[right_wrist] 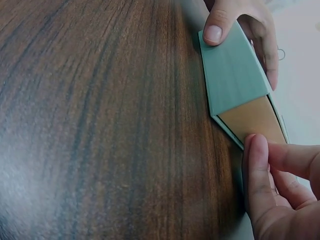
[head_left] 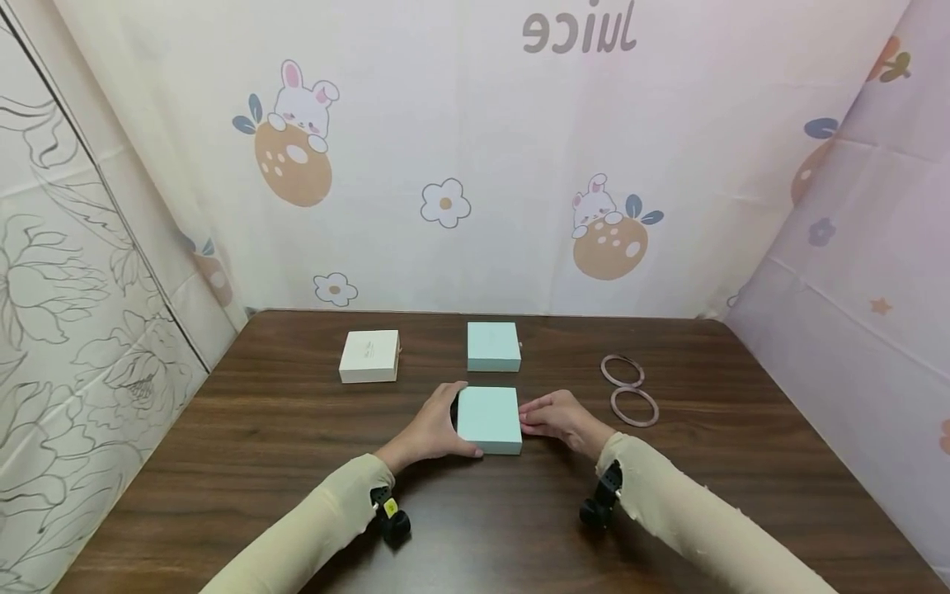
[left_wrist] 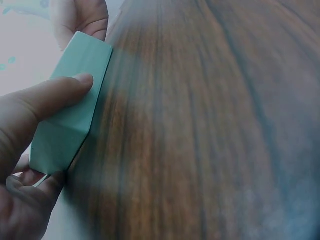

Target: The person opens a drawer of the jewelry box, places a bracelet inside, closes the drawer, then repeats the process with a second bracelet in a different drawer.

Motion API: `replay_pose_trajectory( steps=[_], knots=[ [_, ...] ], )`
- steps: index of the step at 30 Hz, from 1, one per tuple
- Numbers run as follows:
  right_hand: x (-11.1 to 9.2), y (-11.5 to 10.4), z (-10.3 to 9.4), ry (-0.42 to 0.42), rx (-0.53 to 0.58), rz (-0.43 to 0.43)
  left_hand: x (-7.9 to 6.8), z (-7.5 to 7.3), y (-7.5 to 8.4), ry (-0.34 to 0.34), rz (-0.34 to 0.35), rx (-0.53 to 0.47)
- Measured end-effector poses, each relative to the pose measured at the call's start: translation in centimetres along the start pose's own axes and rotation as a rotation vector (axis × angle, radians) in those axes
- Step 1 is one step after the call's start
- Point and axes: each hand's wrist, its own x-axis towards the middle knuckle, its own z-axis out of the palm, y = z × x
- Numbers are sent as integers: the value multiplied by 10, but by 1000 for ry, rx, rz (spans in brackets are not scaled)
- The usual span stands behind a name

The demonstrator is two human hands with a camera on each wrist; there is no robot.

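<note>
A mint-green drawer box (head_left: 490, 417) lies on the table between my two hands. My left hand (head_left: 432, 427) grips it from the left, thumb along its front side and fingers round the back; the left wrist view shows the thumb flat on the green side (left_wrist: 72, 112). At the box's right end, my right hand (head_left: 560, 419) has thumb and fingertips pinched together. In the right wrist view that end shows a tan inner face (right_wrist: 252, 120) framed by the green sleeve. The fingertips touch this face, and whatever they pinch there is hidden by them.
Behind stand a second mint-green box (head_left: 493, 346) and a cream box (head_left: 369, 356), each with a small tab on its right side. Two pinkish rings (head_left: 634, 407) lie to the right of my right hand. Printed curtains (head_left: 512, 247) rise at the table's back edge.
</note>
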Motion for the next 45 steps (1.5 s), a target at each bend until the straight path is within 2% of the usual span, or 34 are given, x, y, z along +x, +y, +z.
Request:
replay_pose_trajectory(
  steps=[19, 27, 45],
  knots=[
    [1, -3, -6, -16, -55, 12, -1, -1, 1, -13, -27, -3],
    [0, 0, -10, -38, -24, -10, -2, -1, 1, -16, -30, -5],
    [-3, -2, -15, -15, -51, 16, -1, 0, -2, -14, -29, -1]
  ],
)
